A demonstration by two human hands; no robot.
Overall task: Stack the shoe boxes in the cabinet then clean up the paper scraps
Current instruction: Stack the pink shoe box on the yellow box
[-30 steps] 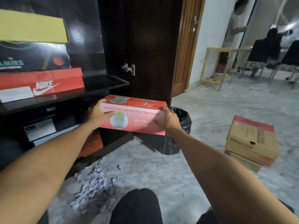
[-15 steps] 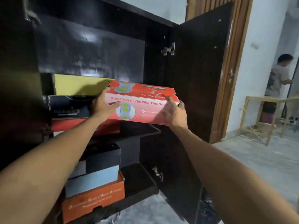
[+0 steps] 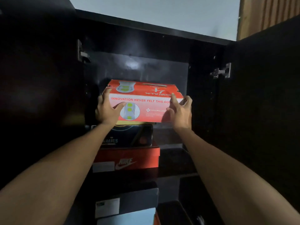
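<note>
An orange-red shoe box [image 3: 146, 101] printed "INNOVATION NEVER FELT THIS GOOD" sits at the top of a stack inside the dark cabinet [image 3: 138, 39]. My left hand [image 3: 108, 110] grips its left end, thumb on the front face. My right hand [image 3: 179, 112] holds its right end, fingers curled at the corner. Under it shows a sliver of a yellow box [image 3: 129, 122], then a dark box [image 3: 128, 135], then a red Nike box [image 3: 128, 159] on the upper shelf [image 3: 177, 159].
Both cabinet doors stand open, the left door [image 3: 40, 78] and right door [image 3: 263, 95] flanking my arms, with metal hinges [image 3: 222, 71] on each side. On the lower shelf are a black box [image 3: 129, 202] and a light blue box [image 3: 128, 216].
The orange-red box rose from knee height to the top of the upper-shelf stack, over the yellow box. My view swung up from the floor, so the paper scraps and floor boxes left the frame.
</note>
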